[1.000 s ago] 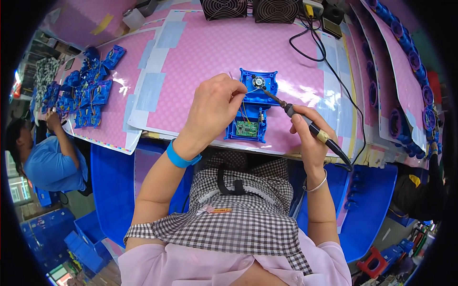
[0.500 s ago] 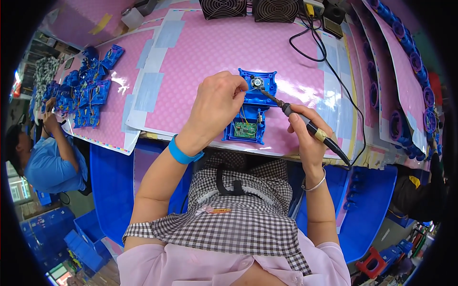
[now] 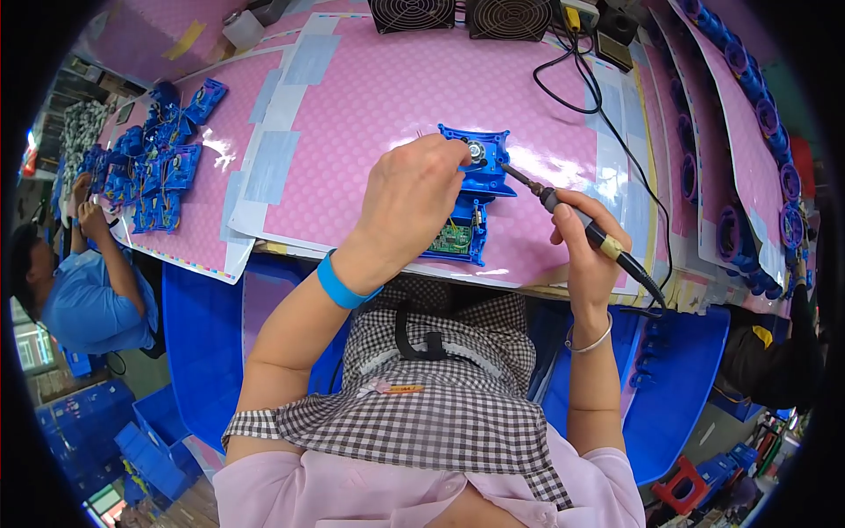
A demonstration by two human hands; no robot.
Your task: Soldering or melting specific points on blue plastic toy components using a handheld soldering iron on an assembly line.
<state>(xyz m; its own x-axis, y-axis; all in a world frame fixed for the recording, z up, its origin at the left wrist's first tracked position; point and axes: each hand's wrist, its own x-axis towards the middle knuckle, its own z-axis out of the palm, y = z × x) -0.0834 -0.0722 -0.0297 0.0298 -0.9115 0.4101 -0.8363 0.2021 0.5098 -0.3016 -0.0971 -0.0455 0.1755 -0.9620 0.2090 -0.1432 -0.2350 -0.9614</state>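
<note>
On the pink mat lies an opened blue plastic housing in two parts. The far half (image 3: 497, 180) carries a round silver-and-black speaker (image 3: 476, 154); the near half (image 3: 481, 251) holds a green circuit board (image 3: 451, 238). My left hand (image 3: 409, 198) is over the left side of the housing, fingertips pinched beside the speaker; whatever they hold is hidden. It also covers part of the near half. Gripped in my right hand (image 3: 585, 246) is a soldering iron (image 3: 572, 222), its tip at the right edge of the far half.
Several blue housings with wires (image 3: 163, 167) are heaped on the left. Two black fans (image 3: 509, 19) stand at the back. The iron's black cable (image 3: 647, 180) loops along the right. Shelves with blue round parts (image 3: 731, 231) rise at right. A co-worker in blue (image 3: 97, 295) sits at left.
The soldering iron has moved right, away from the speaker to the housing's edge. My left hand has shifted slightly right, with its fingertips now closer to the speaker.
</note>
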